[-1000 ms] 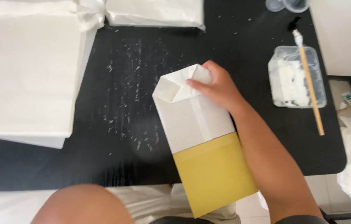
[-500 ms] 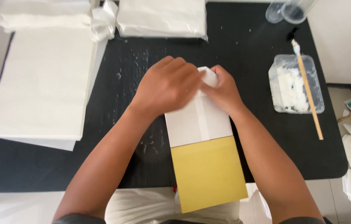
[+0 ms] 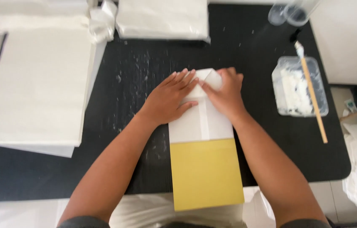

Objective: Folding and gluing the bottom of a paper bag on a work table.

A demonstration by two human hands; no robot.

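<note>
Black tabletop point(image 3: 250, 50) fills the frame. Near its lower centre lies a white and yellow paper bag point(image 3: 204, 169); at its far end the left hand point(image 3: 168, 99) and right hand point(image 3: 225, 95) press flat, fingers spread, pinning the fold, gripping nothing. Farther right, a clear tub point(image 3: 299, 86) holds white paste, with a brush point(image 3: 311, 90) resting across it.

Your left hand point(image 3: 168, 99) lies flat, palm down, on the folded top of a white and yellow paper bag point(image 3: 204, 147). Your right hand point(image 3: 225, 93) presses the same fold, just beside it. Bag lies on a black tabletop point(image 3: 144, 50). White paper stack point(image 3: 39, 84) at left. Plastic tub point(image 3: 299, 86) with paste and a brush point(image 3: 311, 90) at right.
</note>
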